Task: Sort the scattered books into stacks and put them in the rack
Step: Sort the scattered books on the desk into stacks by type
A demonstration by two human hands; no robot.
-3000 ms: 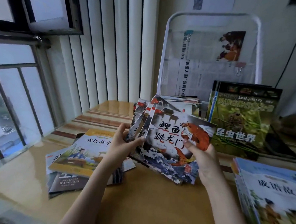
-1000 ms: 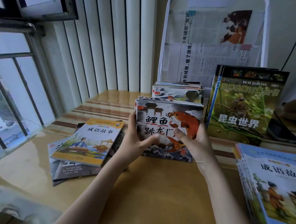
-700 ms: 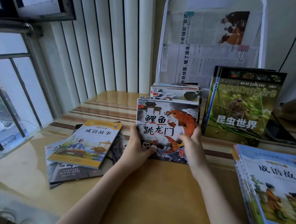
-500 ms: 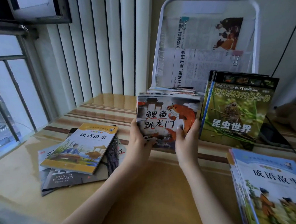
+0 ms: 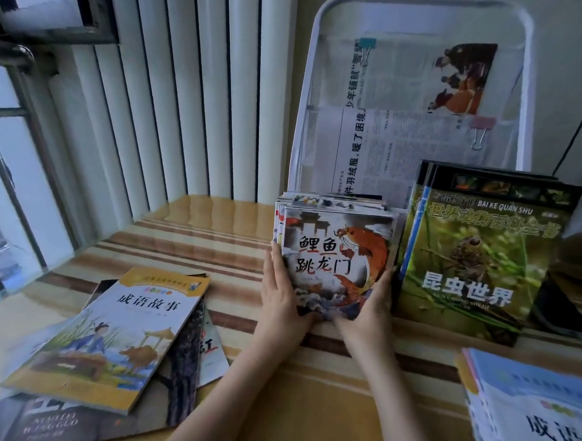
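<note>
The fanned carp books [image 5: 336, 256], squared since, now stand in the rack [image 5: 301, 126] at the table's far edge. Left hand [image 5: 280, 299] and right hand [image 5: 367, 308] grip the stack's sides; another stack is nearly shelved.

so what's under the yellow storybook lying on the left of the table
The yellow storybook lies on a loose pile: a dark-covered book underneath, and a white cover with a red character poking out beside it. How many more lie beneath is hidden.

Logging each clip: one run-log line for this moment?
hands: left, right hold carp-book stack | upright in rack | beside insect books
</note>
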